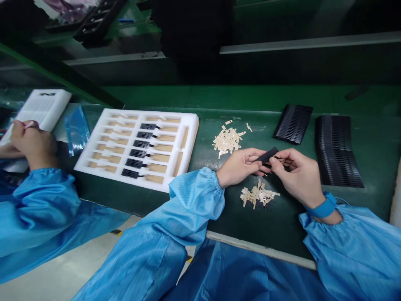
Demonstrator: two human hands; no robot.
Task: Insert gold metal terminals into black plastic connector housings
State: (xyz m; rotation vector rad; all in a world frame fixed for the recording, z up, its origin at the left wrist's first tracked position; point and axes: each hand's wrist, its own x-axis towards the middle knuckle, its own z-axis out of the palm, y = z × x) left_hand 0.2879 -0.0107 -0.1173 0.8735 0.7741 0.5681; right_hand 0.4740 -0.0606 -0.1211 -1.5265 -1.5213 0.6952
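A small black strip (267, 155) is held between my two hands. My left hand (239, 166) has its fingers closed round the strip's left part. On the strip's right end, my right hand (296, 171), with a blue band at the wrist, pinches with thumb and fingers. Just below the hands lies a small pile of pale flat pieces (257, 195), and a larger pile of similar pieces (228, 140) lies beyond my left hand. Part of the strip is hidden by my fingers.
A white foam tray (184, 154) with several black parts stands to the left. Black ribbed stacks (337, 150) and a smaller black ribbed stack (293, 123) lie at the right. At far left are a person's hand (34, 144), a blue film (77, 130) and a white foam block (46, 109).
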